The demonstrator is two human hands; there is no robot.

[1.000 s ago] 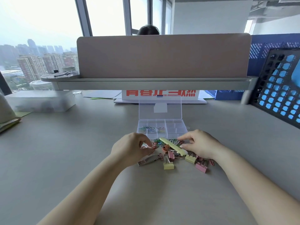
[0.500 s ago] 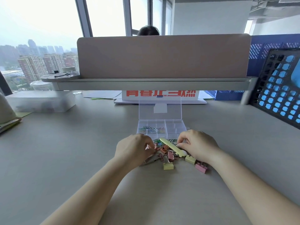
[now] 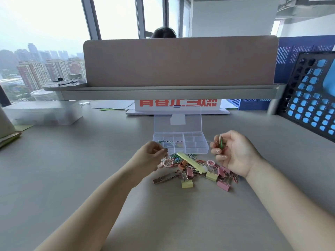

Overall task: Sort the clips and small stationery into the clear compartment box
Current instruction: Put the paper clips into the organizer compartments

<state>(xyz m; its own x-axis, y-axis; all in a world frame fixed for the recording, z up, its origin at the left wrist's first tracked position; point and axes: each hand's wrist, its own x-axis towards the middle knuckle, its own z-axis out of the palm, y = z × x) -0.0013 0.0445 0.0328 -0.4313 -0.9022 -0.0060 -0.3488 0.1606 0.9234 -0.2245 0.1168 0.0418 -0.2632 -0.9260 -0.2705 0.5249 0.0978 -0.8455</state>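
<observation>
Sorting early: clear compartment box, lid up, has few clips in left cells; most of pile unsorted on tabletop. Right hand grips several paper clips nr box; left hand curled, apparently pinching single clip.

Both hands flank clear plastic compartment box.
Left hand pinches small dark clip; right hand grips green and red wire clips.
</observation>
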